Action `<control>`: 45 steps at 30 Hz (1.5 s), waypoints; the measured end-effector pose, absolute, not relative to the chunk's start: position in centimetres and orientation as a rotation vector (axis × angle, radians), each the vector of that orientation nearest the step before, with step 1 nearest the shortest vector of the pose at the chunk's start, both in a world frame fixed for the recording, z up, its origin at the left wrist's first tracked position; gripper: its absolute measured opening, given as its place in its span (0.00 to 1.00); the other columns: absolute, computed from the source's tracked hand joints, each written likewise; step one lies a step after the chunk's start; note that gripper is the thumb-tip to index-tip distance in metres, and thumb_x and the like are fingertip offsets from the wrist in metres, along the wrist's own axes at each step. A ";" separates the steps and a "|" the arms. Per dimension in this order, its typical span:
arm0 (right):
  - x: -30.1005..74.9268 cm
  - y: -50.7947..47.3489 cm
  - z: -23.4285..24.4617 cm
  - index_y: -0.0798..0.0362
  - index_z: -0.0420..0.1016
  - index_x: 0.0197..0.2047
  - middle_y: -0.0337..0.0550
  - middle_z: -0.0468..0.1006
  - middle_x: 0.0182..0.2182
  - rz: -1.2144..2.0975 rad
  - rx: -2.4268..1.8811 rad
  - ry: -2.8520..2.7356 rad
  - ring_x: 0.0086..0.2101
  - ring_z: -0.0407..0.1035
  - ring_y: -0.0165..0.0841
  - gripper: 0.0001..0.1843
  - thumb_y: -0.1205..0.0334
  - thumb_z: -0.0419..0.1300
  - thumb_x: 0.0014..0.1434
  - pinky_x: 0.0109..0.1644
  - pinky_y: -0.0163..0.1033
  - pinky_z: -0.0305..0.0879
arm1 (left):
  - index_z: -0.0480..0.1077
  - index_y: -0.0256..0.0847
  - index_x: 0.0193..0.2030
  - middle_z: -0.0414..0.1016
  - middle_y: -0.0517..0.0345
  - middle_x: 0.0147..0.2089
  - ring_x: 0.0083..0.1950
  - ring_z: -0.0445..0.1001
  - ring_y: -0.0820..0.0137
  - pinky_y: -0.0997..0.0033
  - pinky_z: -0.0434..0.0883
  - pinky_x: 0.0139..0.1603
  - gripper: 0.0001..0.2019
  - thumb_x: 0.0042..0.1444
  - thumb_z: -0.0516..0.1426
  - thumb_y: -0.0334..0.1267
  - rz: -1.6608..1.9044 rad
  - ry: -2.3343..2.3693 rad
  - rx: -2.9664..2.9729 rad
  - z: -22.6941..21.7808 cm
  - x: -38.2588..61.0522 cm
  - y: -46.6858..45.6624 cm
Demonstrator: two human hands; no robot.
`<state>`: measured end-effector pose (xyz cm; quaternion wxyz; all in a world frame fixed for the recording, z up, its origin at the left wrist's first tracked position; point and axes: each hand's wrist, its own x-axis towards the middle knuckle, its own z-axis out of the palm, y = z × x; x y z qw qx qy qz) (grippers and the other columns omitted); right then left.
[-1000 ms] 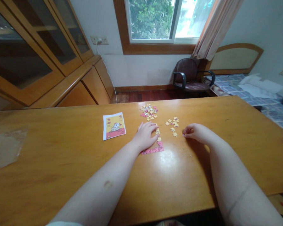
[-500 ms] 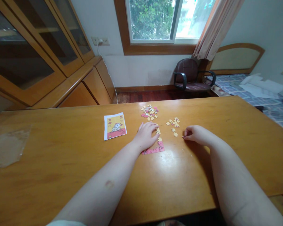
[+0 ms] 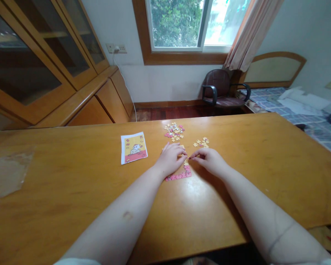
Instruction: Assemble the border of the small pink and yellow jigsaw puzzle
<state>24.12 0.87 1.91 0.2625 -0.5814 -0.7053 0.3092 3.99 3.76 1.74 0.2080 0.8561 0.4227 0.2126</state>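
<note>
A partly joined jigsaw puzzle [image 3: 179, 177] lies on the table, with pink pieces along its near edge and yellow ones up its right side. Over it rests my left hand [image 3: 170, 158], fingers spread and covering much of the frame. My right hand [image 3: 211, 161] is at the puzzle's right edge, thumb and forefinger pinching a small puzzle piece [image 3: 189, 158]. Behind the hands is a pile of loose pieces [image 3: 174, 131]. A smaller group of yellow pieces [image 3: 201, 142] lies beyond my right hand, which hides part of it.
Left of the puzzle lies a reference picture [image 3: 134, 148] of a white cartoon animal on yellow and pink. A clear plastic bag [image 3: 9, 173] is at the table's far left. Past the wooden table [image 3: 99, 191] stand an armchair [image 3: 223, 88] and a glass-fronted cabinet [image 3: 52, 62].
My right hand has moved left from the bare table to the puzzle's right edge, carrying the piece. My left hand stays in place over the puzzle.
</note>
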 end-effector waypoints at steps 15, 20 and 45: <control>23.1 0.9 1.3 0.52 0.77 0.38 0.39 0.75 0.28 0.633 -1.555 -1.914 0.28 0.64 0.30 0.10 0.58 0.62 0.53 0.35 0.35 0.61 | 0.74 0.44 0.34 0.78 0.58 0.46 0.58 0.69 0.63 0.52 0.57 0.65 0.06 0.57 0.56 0.39 0.724 1.211 2.301 1.2 4.0 4.0; 23.3 1.1 0.9 0.50 0.77 0.39 0.42 0.77 0.35 0.543 -1.474 -1.975 0.35 0.68 0.33 0.08 0.60 0.62 0.55 0.42 0.38 0.64 | 0.74 0.44 0.31 0.78 0.58 0.44 0.56 0.70 0.64 0.56 0.60 0.63 0.09 0.59 0.54 0.40 0.735 1.210 2.284 1.1 4.0 4.2; 23.1 0.8 1.4 0.49 0.77 0.33 0.38 0.77 0.31 0.657 -1.583 -2.187 0.32 0.69 0.30 0.02 0.63 0.63 0.54 0.37 0.34 0.62 | 0.77 0.47 0.28 0.79 0.59 0.44 0.59 0.66 0.60 0.46 0.51 0.66 0.08 0.54 0.58 0.39 0.551 1.316 2.314 1.0 4.2 4.1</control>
